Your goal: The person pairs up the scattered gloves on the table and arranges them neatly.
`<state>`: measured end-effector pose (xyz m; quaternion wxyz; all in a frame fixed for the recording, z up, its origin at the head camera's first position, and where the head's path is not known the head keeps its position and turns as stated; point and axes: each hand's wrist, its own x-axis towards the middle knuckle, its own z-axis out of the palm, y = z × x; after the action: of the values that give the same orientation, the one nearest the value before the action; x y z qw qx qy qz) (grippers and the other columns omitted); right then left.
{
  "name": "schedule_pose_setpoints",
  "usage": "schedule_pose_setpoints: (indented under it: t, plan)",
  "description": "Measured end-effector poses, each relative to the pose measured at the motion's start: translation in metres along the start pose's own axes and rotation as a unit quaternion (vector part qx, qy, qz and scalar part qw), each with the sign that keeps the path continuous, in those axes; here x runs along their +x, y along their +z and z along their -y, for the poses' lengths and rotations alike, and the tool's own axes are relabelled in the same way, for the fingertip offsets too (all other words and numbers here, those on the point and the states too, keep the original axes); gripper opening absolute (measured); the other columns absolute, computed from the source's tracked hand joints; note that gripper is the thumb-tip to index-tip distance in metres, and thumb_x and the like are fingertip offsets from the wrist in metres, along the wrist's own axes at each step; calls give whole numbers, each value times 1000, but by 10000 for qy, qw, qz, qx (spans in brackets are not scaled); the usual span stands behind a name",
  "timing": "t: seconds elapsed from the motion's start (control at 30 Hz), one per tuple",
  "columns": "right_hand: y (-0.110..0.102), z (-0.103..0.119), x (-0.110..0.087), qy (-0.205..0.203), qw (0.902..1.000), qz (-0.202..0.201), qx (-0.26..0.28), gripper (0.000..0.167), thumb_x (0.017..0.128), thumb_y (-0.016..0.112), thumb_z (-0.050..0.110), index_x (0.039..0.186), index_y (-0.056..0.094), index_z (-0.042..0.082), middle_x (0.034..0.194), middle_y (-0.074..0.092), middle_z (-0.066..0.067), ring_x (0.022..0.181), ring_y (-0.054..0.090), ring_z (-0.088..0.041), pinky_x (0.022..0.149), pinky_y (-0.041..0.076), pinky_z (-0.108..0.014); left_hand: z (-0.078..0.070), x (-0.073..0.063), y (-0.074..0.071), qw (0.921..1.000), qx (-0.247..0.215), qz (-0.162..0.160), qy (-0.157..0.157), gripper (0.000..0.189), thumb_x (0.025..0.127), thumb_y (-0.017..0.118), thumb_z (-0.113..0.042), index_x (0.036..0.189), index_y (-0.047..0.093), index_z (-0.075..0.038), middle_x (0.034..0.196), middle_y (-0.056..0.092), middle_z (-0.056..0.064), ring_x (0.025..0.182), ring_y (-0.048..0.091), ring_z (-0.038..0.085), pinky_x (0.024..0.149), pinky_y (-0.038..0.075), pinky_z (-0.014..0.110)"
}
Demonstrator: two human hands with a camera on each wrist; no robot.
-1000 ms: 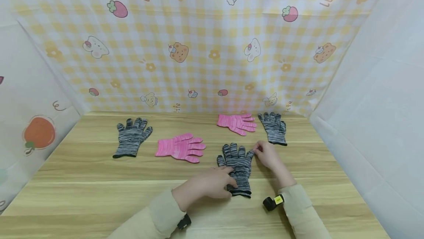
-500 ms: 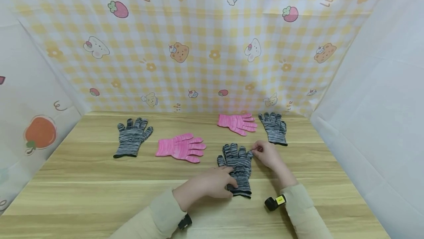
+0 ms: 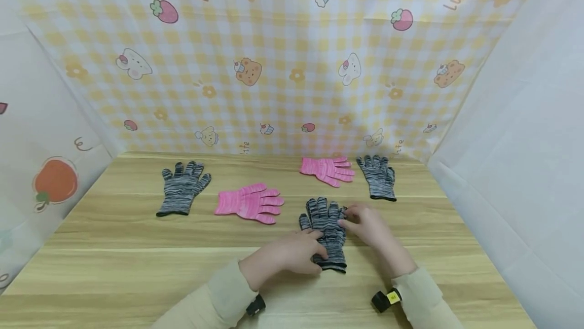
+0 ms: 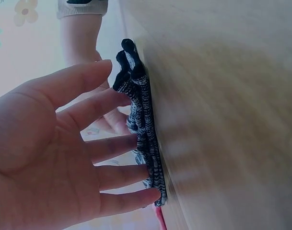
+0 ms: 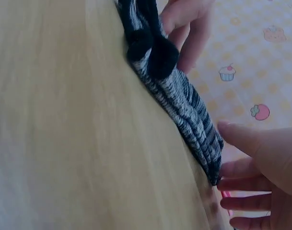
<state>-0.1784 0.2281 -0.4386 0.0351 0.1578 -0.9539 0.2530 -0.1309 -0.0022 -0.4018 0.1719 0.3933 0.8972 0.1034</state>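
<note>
Two dark grey marled knit gloves (image 3: 332, 235) lie stacked on the table, their black cuffs toward me and fingers pointing away. My left hand (image 3: 292, 252) rests its spread, fairly straight fingers on the stack's left side near the cuffs. At the upper right edge, by the outer glove finger, is my right hand (image 3: 368, 226). Its thumb and fingers stand apart around the glove edge, touching or very near it. In the left wrist view the layered gloves (image 4: 145, 124) appear edge-on beneath the fingertips. The right wrist view shows the stack (image 5: 184, 105) beside the right thumb.
One pink glove (image 3: 248, 203) lies left of the stack, another pink glove (image 3: 326, 169) behind it. A single grey glove (image 3: 182, 189) sits at far left; another grey glove (image 3: 377, 177) is at back right. A patterned cloth (image 3: 274, 106) hangs behind the wooden table (image 3: 137, 263).
My right hand has let go of the glove's outer fingertip and shifted slightly down toward me along the edge, its fingers now more spread. The left hand stays in place.
</note>
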Motion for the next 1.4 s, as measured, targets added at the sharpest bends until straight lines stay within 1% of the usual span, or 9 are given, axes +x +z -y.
schedule_pose_setpoints:
  t: [0.13,0.33,0.47,0.6,0.73,0.87,1.13,1.23,1.4]
  plan:
    - [1,2,0,78,9994,145,-307,50,86,71,36,115,65,-4,122,59,-24,114,52,-42,98,39,-55,0,0,1,10000,-75,-6,15,31,85,69,-37,115,70,-30,147,41,6,134,34,36,107,31,51]
    - [1,10,-1,191,9919,490,-1158,60,83,72,42,121,62,-4,130,54,-22,122,43,-46,101,33,-60,0,0,0,9999,-105,11,3,32,86,69,-38,116,69,-30,148,39,6,135,33,37,108,29,51]
    - [0,16,-1,54,9902,289,-1362,62,80,76,39,123,61,-4,131,53,-23,123,43,-46,101,33,-60,0,-1,0,9999,-136,23,-10,32,86,69,-37,117,69,-30,148,39,5,135,32,37,108,29,51]
    - [2,18,-1,-643,9905,86,-1211,64,79,79,28,131,55,-1,134,52,-21,122,46,-42,101,36,-57,0,-1,-1,9999,-109,20,13,32,86,69,-37,117,69,-30,148,39,6,135,33,37,108,30,51]
    - [5,18,-4,-1076,9886,501,-925,60,87,72,27,137,51,3,141,46,-18,127,42,-40,104,32,-57,-1,-1,-1,9999,-100,45,2,33,85,69,-37,117,69,-30,148,40,6,135,33,37,108,30,51]
    - [7,16,-7,-895,9881,868,-902,58,92,64,34,139,48,2,145,41,-17,131,37,-39,106,28,-58,-1,-2,-1,9999,-119,63,-3,33,86,69,-37,118,68,-30,148,39,6,135,33,37,107,30,52]
    - [7,17,-5,-606,9876,1082,-960,60,94,60,37,141,45,2,147,37,-17,134,34,-37,109,23,-56,-1,-4,-3,9998,-177,46,-11,33,85,70,-36,117,69,-29,148,39,6,135,32,37,107,30,52]
    - [7,17,-1,-559,9894,1036,-848,59,93,63,35,138,49,1,144,41,-19,131,38,-38,108,26,-55,0,-4,-2,9999,-154,37,-7,33,85,70,-37,116,69,-29,148,40,6,135,33,37,107,30,52]
    - [5,21,5,-866,9920,718,-577,56,89,69,28,135,52,2,136,50,-20,125,46,-38,103,34,-54,1,-1,-1,9999,-158,31,35,32,85,70,-37,115,69,-29,147,40,6,134,33,38,107,31,52]
